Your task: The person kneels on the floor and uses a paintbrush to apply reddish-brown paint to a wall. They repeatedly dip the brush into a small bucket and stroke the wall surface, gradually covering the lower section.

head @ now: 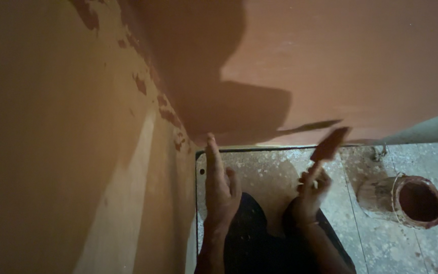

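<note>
A person's left hand point(220, 185) presses flat, fingers spread, at the wall's point(340, 61) bottom edge while the right hand point(311, 189) pinches a paint-wet brush point(330, 143) against it; drips may spot the floor point(269, 167), and the nearby paint bucket point(401, 200) risks tipping.
</note>
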